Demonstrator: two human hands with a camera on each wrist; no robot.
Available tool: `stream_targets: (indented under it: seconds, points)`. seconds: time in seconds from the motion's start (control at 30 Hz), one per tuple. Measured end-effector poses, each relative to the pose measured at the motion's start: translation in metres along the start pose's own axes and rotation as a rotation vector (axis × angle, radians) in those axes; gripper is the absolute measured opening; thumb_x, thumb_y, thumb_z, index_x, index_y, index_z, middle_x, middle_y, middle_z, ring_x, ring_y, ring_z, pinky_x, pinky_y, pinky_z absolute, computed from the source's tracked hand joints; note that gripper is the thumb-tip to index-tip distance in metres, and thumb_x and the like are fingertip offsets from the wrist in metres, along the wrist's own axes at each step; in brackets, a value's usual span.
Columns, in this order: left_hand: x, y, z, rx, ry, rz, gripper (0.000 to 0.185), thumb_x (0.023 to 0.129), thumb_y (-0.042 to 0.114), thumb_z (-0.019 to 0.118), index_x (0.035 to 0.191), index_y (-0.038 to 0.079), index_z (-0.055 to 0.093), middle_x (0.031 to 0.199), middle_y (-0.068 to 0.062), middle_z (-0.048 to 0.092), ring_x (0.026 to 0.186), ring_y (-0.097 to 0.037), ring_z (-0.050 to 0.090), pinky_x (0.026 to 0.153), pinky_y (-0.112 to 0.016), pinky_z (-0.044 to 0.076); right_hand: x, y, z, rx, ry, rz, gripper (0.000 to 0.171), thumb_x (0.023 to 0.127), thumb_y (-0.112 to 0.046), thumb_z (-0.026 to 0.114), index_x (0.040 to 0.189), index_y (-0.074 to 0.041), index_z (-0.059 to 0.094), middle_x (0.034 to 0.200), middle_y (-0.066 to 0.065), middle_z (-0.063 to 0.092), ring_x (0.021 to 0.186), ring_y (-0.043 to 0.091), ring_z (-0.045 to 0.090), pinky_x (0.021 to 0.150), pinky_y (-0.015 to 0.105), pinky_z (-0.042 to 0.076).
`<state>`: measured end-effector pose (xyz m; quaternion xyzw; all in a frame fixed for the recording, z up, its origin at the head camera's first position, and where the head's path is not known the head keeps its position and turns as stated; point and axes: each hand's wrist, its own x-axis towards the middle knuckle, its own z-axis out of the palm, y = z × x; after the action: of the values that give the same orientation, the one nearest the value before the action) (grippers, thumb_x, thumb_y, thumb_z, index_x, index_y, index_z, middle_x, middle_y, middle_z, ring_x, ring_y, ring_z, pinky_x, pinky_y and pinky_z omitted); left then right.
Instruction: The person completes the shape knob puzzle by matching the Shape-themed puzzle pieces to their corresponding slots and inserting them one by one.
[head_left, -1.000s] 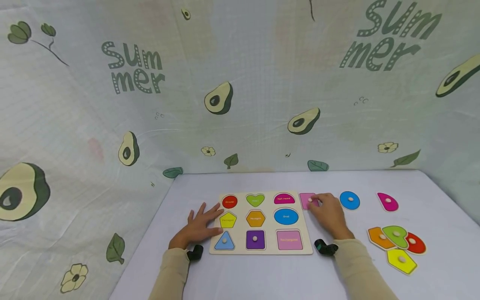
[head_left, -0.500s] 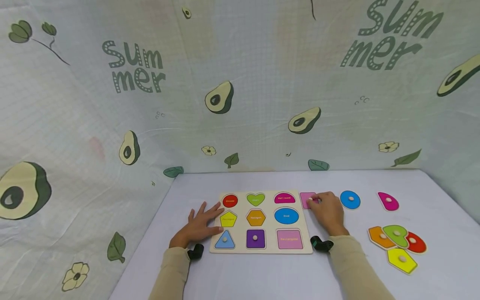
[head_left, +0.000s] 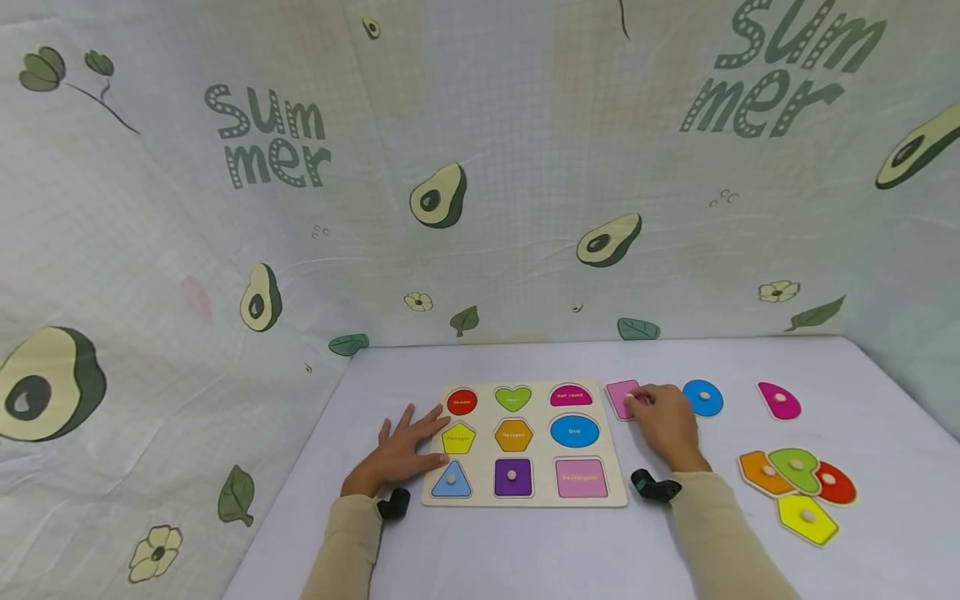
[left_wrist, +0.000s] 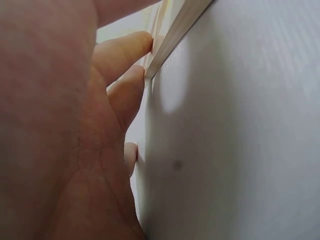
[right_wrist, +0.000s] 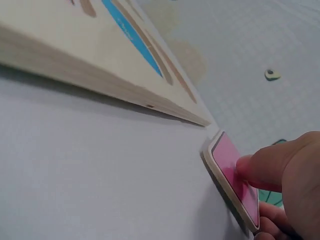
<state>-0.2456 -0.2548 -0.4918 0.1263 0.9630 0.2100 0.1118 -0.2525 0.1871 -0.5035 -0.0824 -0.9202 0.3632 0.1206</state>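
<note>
My left hand (head_left: 397, 454) lies with spread fingers along the left edge of the wooden shape puzzle board (head_left: 480, 492); in the left wrist view its fingertips (left_wrist: 145, 42) meet the board's side. Just off the board's upper right corner, my right hand (head_left: 670, 423) pinches a pink rectangular puzzle piece (head_left: 621, 398) by its knob. The right wrist view shows the thumb on the pink face of that piece (right_wrist: 229, 167), with other fingers curled behind it. On the board, a blue triangle piece (head_left: 452, 483) and a purple square piece (head_left: 513, 467) with knobs sit in their recesses.
Right of the right hand lie a blue round piece (head_left: 705, 398) and a magenta half-round piece (head_left: 780, 402). Closer in, orange (head_left: 759, 472), green heart (head_left: 797, 463), red (head_left: 838, 485) and yellow (head_left: 808, 521) pieces are bunched together. A printed cloth (head_left: 517, 275) hangs behind the table.
My right hand has shifted slightly right with the pink piece, opening a small gap between it and the board and tilting the piece a little. The left hand keeps its place.
</note>
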Motion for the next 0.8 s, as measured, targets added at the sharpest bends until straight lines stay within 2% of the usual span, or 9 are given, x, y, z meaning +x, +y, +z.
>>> stream_targets:
  seconds: [0.33,0.6,0.8]
  points:
    - [0.002,-0.003,0.001,0.002,0.010,0.003,0.077,0.085,0.056,0.070,0.153,0.032,0.045,0.164,0.009,0.027,0.153,-0.037,-0.001,0.114,-0.067,-0.009,-0.001,0.004,-0.013,0.124,-0.088,0.018,0.047,0.102,-0.035,0.060,0.132,0.001,0.062,0.131,0.026,0.057,0.119,0.043,0.049,0.100,0.058,0.046]
    - [0.003,-0.002,0.002,0.007,0.025,-0.004,0.076,0.083,0.057,0.071,0.152,0.032,0.046,0.163,0.008,0.028,0.153,-0.038,0.001,0.114,-0.068,-0.008,-0.009,-0.001,-0.021,0.131,-0.115,0.017,0.051,0.101,-0.040,0.060,0.134,-0.002,0.061,0.133,0.025,0.057,0.119,0.042,0.051,0.092,0.052,0.054]
    - [0.002,-0.003,0.005,0.018,0.030,-0.009,0.077,0.083,0.058,0.071,0.151,0.032,0.047,0.163,0.008,0.029,0.152,-0.038,0.001,0.113,-0.069,-0.009,-0.016,0.002,-0.024,0.124,-0.132,-0.018,0.048,0.101,-0.041,0.059,0.135,-0.007,0.062,0.135,0.022,0.058,0.120,0.042,0.052,0.093,0.052,0.054]
